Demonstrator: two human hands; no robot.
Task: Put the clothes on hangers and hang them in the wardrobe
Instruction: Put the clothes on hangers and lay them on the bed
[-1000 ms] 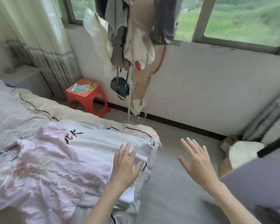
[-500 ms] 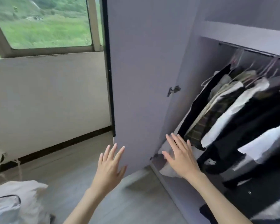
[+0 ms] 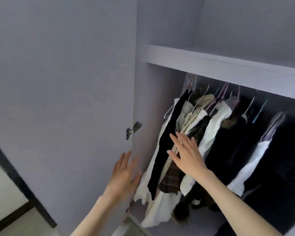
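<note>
Inside wardrobe: dark & white clothes hung close, on hangers.

The wardrobe stands open, its door swung left. Under its shelf, clothes hang on hangers, packed together, dark and white, their hems reaching toward the wardrobe floor.

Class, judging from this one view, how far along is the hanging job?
Done: the wardrobe door stands open, and many hung clothes fill the rail. In hand: nothing; the left hand and right hand reach in open and empty. Left: any garment to hang is out of view.
</note>
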